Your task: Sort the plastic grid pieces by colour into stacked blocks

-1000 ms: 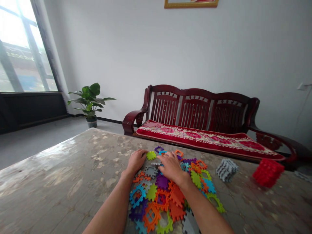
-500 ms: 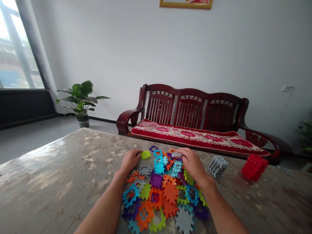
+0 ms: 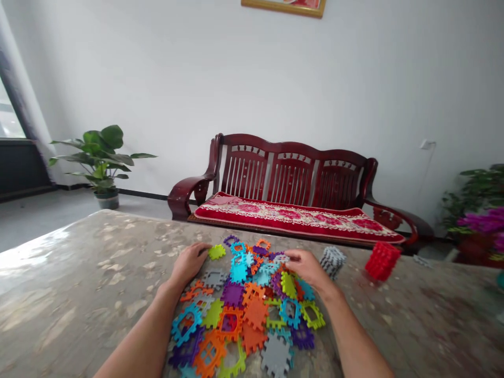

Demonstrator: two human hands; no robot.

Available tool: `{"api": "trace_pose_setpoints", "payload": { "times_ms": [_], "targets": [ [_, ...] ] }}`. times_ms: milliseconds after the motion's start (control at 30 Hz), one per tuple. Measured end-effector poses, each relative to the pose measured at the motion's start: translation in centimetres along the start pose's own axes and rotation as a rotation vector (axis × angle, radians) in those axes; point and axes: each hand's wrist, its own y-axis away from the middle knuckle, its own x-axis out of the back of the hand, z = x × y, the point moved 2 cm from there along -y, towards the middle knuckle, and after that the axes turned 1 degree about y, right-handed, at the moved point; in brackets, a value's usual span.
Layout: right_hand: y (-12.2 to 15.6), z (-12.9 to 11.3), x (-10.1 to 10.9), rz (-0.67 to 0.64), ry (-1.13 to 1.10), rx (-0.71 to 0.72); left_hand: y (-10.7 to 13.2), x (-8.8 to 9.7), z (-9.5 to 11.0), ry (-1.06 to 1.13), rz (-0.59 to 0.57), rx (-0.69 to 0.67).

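A heap of flat, toothed plastic tiles [image 3: 244, 304] in orange, blue, purple, green and grey lies on the marbled table [image 3: 79, 283]. My left hand [image 3: 189, 262] rests palm down at the heap's far left edge, fingers curled beside a green tile [image 3: 216, 252]. At the heap's far right edge, my right hand [image 3: 309, 268] presses on the tiles with curled fingers; whether it grips one is hidden. A grey block of joined tiles [image 3: 333, 260] stands just right of that hand. A red cube of joined tiles [image 3: 381, 260] sits further right.
Beyond the table's far edge stands a dark wooden bench [image 3: 291, 194] with a red cushion. A potted plant [image 3: 100, 157] stands on the floor at the left, and flowering plants [image 3: 480, 210] at the right.
My right hand moved from the middle of the heap to its far right edge, spreading the tiles. The camera has turned right, shifting everything leftward. The left hand stays put.
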Motion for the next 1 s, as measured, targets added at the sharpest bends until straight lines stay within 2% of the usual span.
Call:
{"api": "trace_pose_setpoints", "payload": {
  "times_ms": [133, 200, 267, 433, 533, 600, 733, 1000],
  "targets": [
    [0.0, 0.0, 0.0, 0.050, -0.005, 0.003, -0.1, -0.1, -0.3, -0.001, 0.012, -0.028],
    [-0.1, -0.1, 0.7, 0.119, -0.011, -0.002, -0.2, -0.2, -0.4, -0.005, 0.007, -0.043],
    [0.0, 0.0, 2.4, 0.247, 0.001, 0.014, -0.3, -0.2, -0.6, -0.013, -0.001, -0.044],
    [1.5, 1.7, 8.3, 0.725, 0.008, 0.081, -0.4, -0.3, -0.7, -0.024, -0.004, -0.043],
    [2.5, 3.9, 10.6, 0.865, -0.002, 0.026, -0.5, -0.2, -0.6, -0.036, -0.012, -0.034],
    [3.0, 5.2, 11.3, 0.902, -0.014, -0.019, -0.5, -0.2, -0.6, -0.046, -0.015, -0.017],
    [3.3, 6.7, 11.4, 0.891, -0.047, -0.079, -0.5, -0.1, -0.5, -0.057, -0.031, -0.012],
    [3.2, 7.6, 11.1, 0.843, -0.059, -0.122, -0.4, -0.1, -0.5, -0.070, -0.045, -0.004]
  ]
}}
